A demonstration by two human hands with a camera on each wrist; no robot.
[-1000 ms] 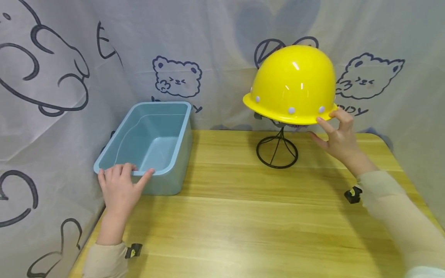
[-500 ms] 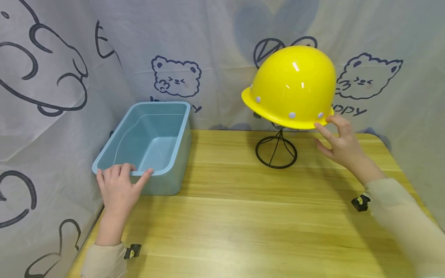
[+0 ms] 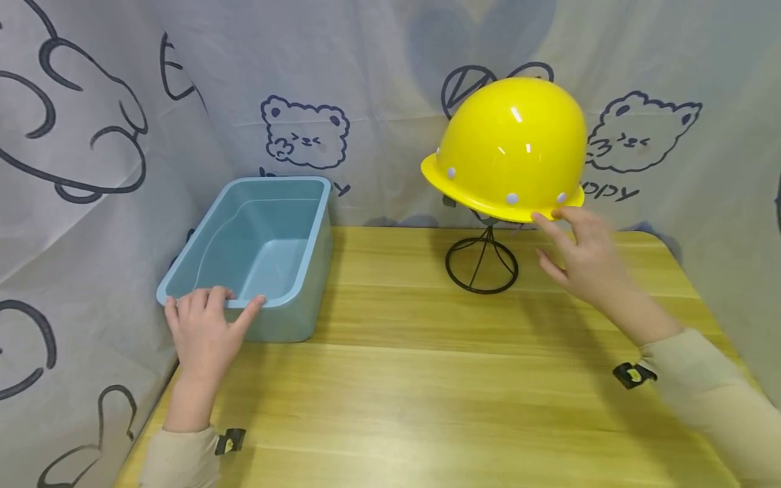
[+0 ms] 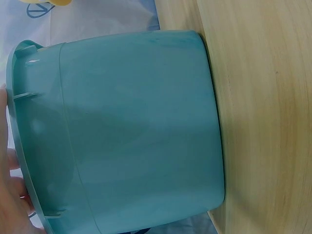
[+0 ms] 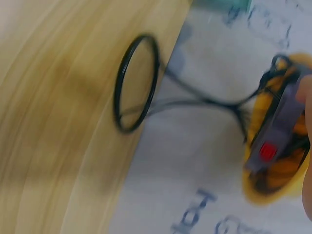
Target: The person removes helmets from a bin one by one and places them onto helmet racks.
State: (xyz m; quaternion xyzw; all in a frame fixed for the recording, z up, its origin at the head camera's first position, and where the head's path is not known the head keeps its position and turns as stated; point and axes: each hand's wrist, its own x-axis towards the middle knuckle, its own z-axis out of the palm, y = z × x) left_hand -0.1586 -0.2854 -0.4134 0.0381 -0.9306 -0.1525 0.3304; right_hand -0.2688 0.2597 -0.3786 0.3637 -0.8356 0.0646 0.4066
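Observation:
A yellow hard hat (image 3: pixel 512 142) sits tilted on a black wire stand (image 3: pixel 482 264) at the back right of the table. My right hand (image 3: pixel 588 261) touches the right part of its brim with the fingertips, the thumb held apart below. In the right wrist view, a finger (image 5: pixel 306 92) overlaps the hat's grey headband (image 5: pixel 282 126), which has a red button. My left hand (image 3: pixel 204 332) holds the near rim of a blue-green plastic bin (image 3: pixel 314 271), fingers bent over the edge and thumb spread along it. No contents show inside the bin.
Under everything lies a wood-grain table (image 3: pixel 390 407). A pale curtain (image 3: pixel 378 135) printed with cartoon bears hangs close behind the bin and hat, and also along the left side.
The hat's right side has dropped a little, tilting it. My right hand has come down with it, then shifted left along the brim. My left hand stays on the bin's rim.

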